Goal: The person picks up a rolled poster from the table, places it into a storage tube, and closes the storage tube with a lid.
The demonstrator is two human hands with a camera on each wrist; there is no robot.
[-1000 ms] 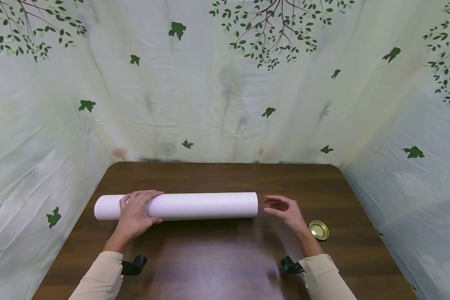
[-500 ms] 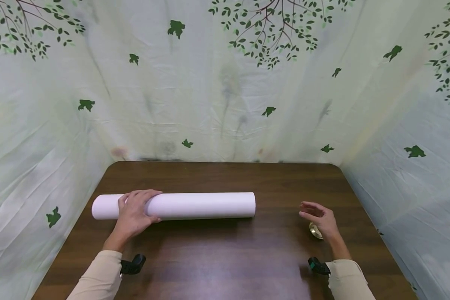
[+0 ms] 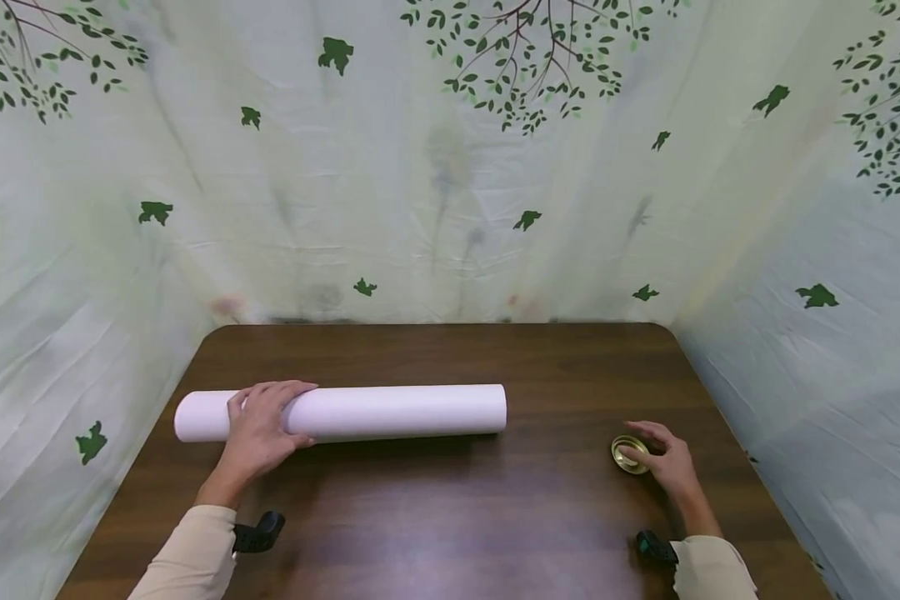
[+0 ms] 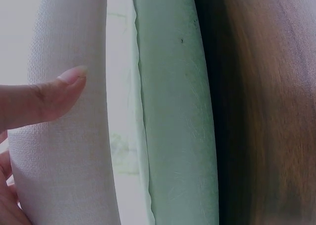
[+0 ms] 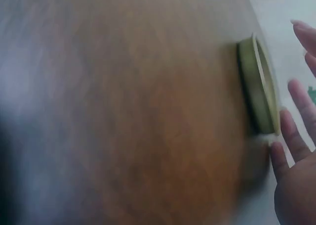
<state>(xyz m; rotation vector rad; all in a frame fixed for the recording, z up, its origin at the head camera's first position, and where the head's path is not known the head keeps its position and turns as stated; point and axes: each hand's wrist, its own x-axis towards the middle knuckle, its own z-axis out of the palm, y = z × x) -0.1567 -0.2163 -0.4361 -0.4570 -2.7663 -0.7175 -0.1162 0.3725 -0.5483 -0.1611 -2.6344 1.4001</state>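
Observation:
A long white roll (image 3: 405, 412), apparently of textured paper, lies across the left and middle of the table. My left hand (image 3: 257, 429) grips it left of its middle, fingers over the top and thumb on the near side. In the left wrist view the thumb (image 4: 49, 99) presses on the roll's woven-looking surface (image 4: 69, 156). A small round gold-coloured dish or lid (image 3: 621, 457) rests on the table at the right. Above its right side hovers my right hand (image 3: 667, 462), fingers spread. In the right wrist view the fingers (image 5: 294, 133) are close to the dish's rim; contact cannot be told.
The brown wooden table (image 3: 420, 517) has rounded far corners. Behind it and at both sides hangs a pale curtain (image 3: 390, 192) printed with leaves and branches. Each wrist wears a black camera, such as the left wrist camera (image 3: 261, 532).
My right hand has moved right, away from the roll's right end, and come down over the gold-coloured dish. The left hand keeps its grip on the roll, which has barely shifted.

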